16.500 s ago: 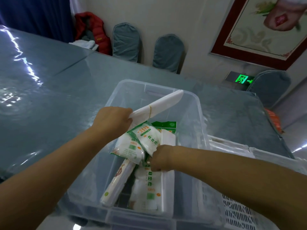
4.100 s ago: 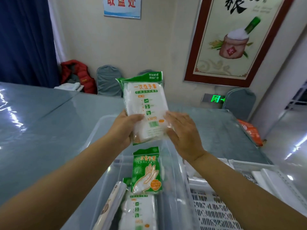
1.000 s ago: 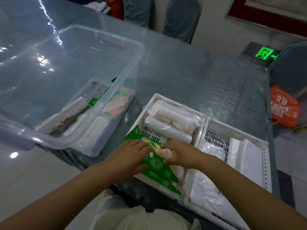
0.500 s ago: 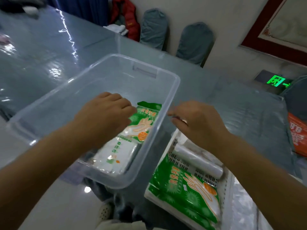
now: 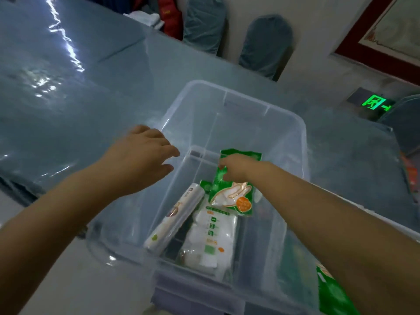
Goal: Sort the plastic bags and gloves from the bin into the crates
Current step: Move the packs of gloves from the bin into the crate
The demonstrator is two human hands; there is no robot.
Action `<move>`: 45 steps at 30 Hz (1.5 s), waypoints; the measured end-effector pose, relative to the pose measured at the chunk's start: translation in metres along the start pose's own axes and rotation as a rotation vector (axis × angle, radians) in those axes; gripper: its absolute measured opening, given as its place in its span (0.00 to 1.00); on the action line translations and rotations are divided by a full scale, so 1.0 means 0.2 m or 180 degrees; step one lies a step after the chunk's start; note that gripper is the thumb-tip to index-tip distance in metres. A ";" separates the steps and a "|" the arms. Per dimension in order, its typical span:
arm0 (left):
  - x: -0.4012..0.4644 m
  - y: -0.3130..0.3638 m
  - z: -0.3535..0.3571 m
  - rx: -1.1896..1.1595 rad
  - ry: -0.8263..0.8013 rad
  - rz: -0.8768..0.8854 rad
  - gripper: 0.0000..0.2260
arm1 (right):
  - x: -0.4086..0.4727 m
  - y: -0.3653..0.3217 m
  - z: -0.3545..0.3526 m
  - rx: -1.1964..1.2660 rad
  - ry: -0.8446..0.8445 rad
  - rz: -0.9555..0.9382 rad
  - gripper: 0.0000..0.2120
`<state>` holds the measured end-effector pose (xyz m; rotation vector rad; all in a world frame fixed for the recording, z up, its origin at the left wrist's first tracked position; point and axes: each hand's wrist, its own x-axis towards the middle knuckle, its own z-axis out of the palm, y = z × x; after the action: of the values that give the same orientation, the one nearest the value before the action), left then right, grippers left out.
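The clear plastic bin (image 5: 238, 98) stands on the table in front of me. Inside it, my right hand (image 5: 234, 167) pinches the top of a green glove packet (image 5: 234, 196) printed with a hand and an orange dot. A white packet with green print (image 5: 211, 237) lies flat below it, and a long white roll of plastic bags (image 5: 175, 217) lies slanted to its left. My left hand (image 5: 143, 158) hovers over the bin's left rim with fingers spread, holding nothing. Another green glove packet (image 5: 331, 292) shows at the lower right, partly hidden by my right arm.
The blue-grey glossy table (image 5: 79, 105) stretches left and behind the bin. Two covered chairs (image 5: 266, 42) stand against the far wall, beside red clothing (image 5: 170, 17). A green exit sign (image 5: 375, 103) glows at the right. A framed picture (image 5: 391, 35) hangs at the top right.
My right hand has gone from above the crate into the bin and taken hold of the green glove packet. My left hand has moved out to the bin's left rim. The view has swung left.
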<state>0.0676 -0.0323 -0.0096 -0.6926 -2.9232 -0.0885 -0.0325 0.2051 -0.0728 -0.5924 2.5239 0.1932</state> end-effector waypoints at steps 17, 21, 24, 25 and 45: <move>-0.02 -0.07 0.05 -0.0688 0.0049 0.0038 0.16 | 0.14 -0.20 0.30 0.0023 0.0407 0.1326 0.07; -0.01 -0.07 0.03 -0.0444 -0.0017 0.0183 0.18 | 0.09 -0.20 0.20 0.0059 0.0353 0.1188 0.08; 0.05 -0.08 0.00 -0.0171 -0.0031 0.0394 0.18 | -0.01 -0.20 0.02 0.0202 0.0723 0.1086 0.07; 0.08 -0.08 -0.01 -0.0125 -0.0020 0.0450 0.19 | -0.07 -0.20 -0.05 0.0223 0.0869 0.0989 0.06; 0.52 0.68 -0.54 0.0259 0.1278 0.1239 0.07 | -1.29 0.26 -0.04 0.1706 0.3632 0.0518 0.19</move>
<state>0.0493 0.1259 0.1169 -1.0727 -2.3563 -0.0586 0.1364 0.3464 0.0721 -0.2854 3.4558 -1.0150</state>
